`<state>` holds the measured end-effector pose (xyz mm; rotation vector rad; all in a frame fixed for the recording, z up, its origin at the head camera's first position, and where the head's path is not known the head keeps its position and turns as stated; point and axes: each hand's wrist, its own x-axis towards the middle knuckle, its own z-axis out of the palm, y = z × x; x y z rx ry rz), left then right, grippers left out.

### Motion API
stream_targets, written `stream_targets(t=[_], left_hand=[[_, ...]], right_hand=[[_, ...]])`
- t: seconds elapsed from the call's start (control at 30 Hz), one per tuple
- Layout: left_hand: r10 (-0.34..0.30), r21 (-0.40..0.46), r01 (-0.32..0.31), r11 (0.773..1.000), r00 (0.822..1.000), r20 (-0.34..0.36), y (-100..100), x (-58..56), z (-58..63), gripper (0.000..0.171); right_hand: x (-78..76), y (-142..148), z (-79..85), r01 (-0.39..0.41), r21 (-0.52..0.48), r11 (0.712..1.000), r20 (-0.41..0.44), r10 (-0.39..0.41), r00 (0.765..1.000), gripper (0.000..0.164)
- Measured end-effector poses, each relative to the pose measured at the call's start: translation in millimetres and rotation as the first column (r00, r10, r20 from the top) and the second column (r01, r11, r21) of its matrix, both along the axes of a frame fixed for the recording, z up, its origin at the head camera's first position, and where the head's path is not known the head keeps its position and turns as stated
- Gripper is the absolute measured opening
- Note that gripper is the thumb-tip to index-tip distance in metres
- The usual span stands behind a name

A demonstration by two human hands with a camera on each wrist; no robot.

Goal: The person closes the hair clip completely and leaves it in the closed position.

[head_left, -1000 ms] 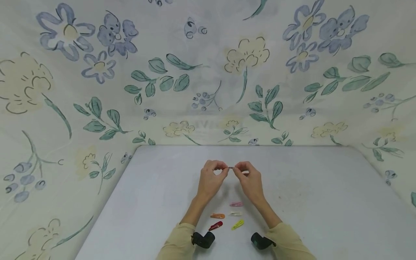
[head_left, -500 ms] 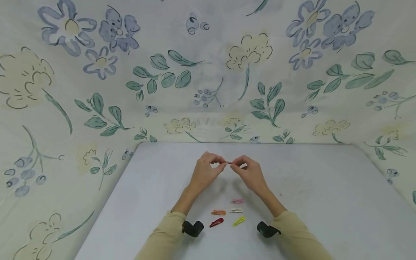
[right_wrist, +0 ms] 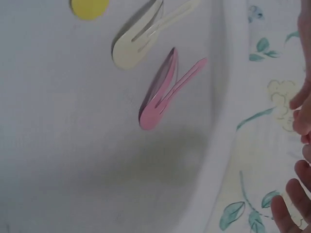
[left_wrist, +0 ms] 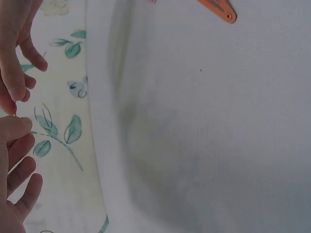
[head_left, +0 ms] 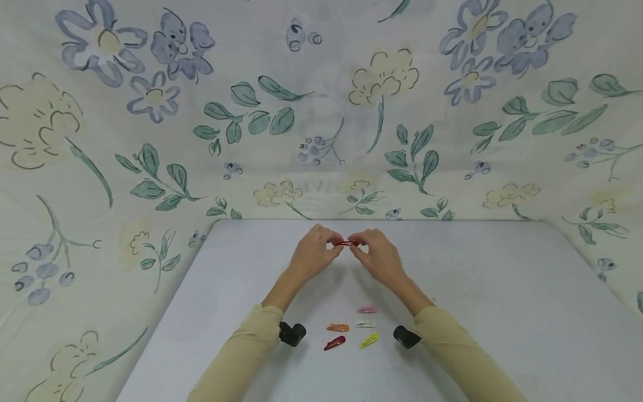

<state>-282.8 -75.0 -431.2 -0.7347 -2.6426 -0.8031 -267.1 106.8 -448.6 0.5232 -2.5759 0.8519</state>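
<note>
A thin red hair clip (head_left: 348, 243) is held up between both hands, over the far part of the white table. My left hand (head_left: 312, 251) pinches one end with thumb and index finger. On the opposite end, the thumb and index finger of my right hand (head_left: 380, 258) pinch too. Fingertips cover much of the clip; in the left wrist view only a sliver of red shows between the hands. Below lie a pink hair clip (right_wrist: 152, 116) and a cream hair clip (right_wrist: 129, 51), both with their prongs spread, plus an orange hair clip (left_wrist: 224, 12).
Nearer the front of the table (head_left: 502, 312) lie a dark red hair clip (head_left: 334, 343) and a yellow hair clip (head_left: 369, 341). A flower-patterned cloth (head_left: 321, 100) rises behind the far edge and along the sides. Black wrist cameras (head_left: 292, 334) hang at both cuffs.
Both hands have moved forward and slightly left with the red hair clip, and more of it now shows between the fingers. The clips on the table have stayed put.
</note>
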Motion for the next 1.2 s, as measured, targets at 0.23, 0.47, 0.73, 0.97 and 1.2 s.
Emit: stream_targets(t=[0.23, 0.47, 0.73, 0.97, 1.2], left_hand=[[0.052, -0.092, -0.047, 0.995, 0.998, 0.043, -4, -14.1, -9.7, 0.008], [0.096, -0.138, -0.076, 0.988, 0.985, 0.142, -5, -25.3, -18.0, 0.009], [0.145, -0.214, -0.090, 0.973, 0.955, 0.257, -8, -35.3, -29.5, 0.007], [0.165, -0.236, -0.096, 0.967, 0.942, 0.291, -13, -36.8, -37.3, 0.004], [0.151, -0.215, -0.093, 0.972, 0.951, 0.269, -12, -35.6, -41.3, 0.005]], right_hand=[[-14.4, -9, -4.3, 0.020, 0.106, 0.994, 0.087, -0.029, 0.996, 0.018], [-31.0, -14, -5.7, 0.008, 0.200, 0.980, 0.244, -0.058, 0.968, 0.016], [-43.2, -20, -15.3, -0.023, 0.251, 0.968, 0.361, -0.071, 0.930, 0.010], [-45.9, -21, -25.0, -0.025, 0.271, 0.962, 0.358, -0.076, 0.931, 0.008], [-45.6, -23, -31.3, -0.016, 0.323, 0.946, 0.299, -0.086, 0.950, 0.010]])
